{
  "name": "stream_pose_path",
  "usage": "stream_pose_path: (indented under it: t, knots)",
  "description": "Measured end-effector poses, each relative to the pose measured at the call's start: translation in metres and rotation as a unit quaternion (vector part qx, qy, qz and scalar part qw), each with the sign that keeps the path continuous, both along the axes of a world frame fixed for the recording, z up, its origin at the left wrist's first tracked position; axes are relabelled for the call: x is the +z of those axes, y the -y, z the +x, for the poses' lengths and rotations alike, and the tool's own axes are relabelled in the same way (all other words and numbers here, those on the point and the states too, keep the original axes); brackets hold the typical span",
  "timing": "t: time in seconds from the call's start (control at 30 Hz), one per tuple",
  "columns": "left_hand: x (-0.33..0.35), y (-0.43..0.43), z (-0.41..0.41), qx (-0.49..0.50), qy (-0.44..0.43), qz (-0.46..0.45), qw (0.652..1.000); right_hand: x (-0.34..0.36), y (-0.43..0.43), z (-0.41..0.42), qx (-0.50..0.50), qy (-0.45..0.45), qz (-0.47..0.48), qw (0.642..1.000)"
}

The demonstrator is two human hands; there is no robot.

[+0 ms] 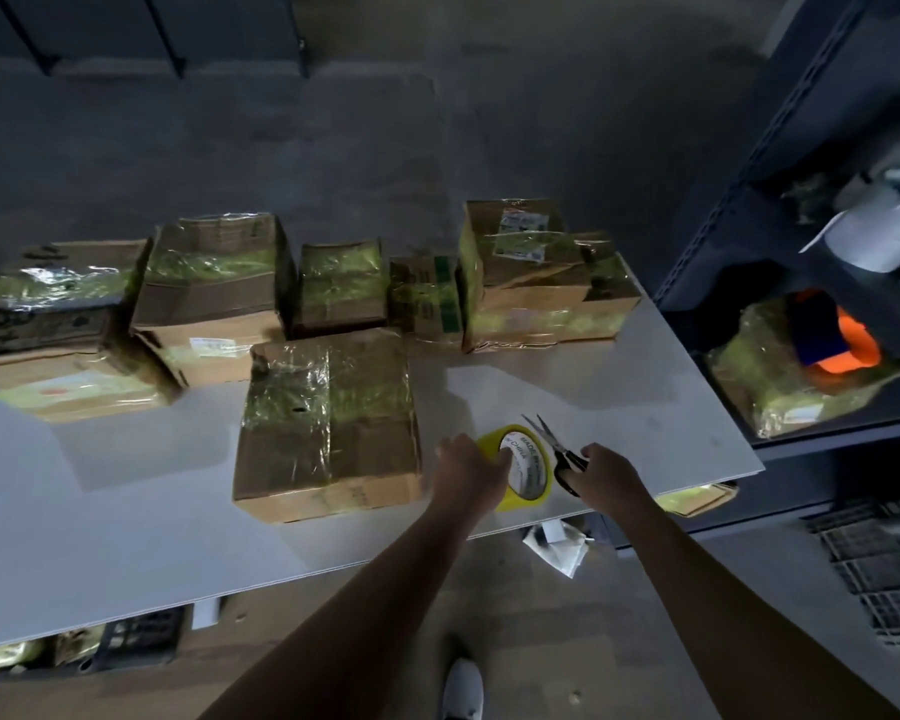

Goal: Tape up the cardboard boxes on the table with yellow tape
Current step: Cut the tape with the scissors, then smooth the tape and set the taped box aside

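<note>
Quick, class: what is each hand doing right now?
The left hand grips the yellow tape roll.
The right hand holds the scissors by the handles.

Dim light falls on a rough grey concrete wall (437, 122) behind a white table (126, 537). A dark metal shelving unit (714, 220) stands at the right; the floor (567, 641) is concrete.

The left hand (470, 464) covers the left rim of the tape roll (530, 467); the right hand (608, 474) partly hides the scissors (553, 443) handles; box labels (520, 233) are unreadable.
</note>
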State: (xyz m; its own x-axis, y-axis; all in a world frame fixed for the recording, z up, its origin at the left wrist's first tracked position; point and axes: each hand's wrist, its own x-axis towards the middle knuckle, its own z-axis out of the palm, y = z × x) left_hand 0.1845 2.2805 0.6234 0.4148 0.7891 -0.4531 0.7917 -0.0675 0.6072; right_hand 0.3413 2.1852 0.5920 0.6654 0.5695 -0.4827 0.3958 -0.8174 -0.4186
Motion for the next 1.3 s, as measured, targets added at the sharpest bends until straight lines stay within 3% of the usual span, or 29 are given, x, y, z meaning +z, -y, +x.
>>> stream_pose_path:
  t: [0.2,0.47,0.67,0.93,1.13,1.3]
  knots:
    - [-0.031,-0.002,0.015,0.141,0.053,-0.131,0.98,-0.014,-0.009,0.002,0.009,0.036,-0.007,0.999]
    - [-0.053,-0.013,0.026,0.165,0.058,-0.119,0.977,-0.015,-0.021,0.011,0.054,-0.01,0.009,0.998]
    - [-0.048,-0.018,0.032,0.104,0.019,-0.082,0.991,-0.005,-0.033,0.013,0.077,-0.003,0.038,0.996]
    - [0.01,-0.024,-0.009,-0.011,0.094,0.116,0.989,0.022,-0.089,-0.038,0.15,0.014,0.142,0.978]
    - [0.023,-0.064,-0.108,-0.018,0.07,0.284,0.956,0.037,-0.134,-0.111,0.259,0.069,0.192,0.944]
    - [0.0,-0.094,-0.194,-0.181,0.045,0.366,0.912,0.037,-0.149,-0.147,0.264,0.136,0.186,0.936]
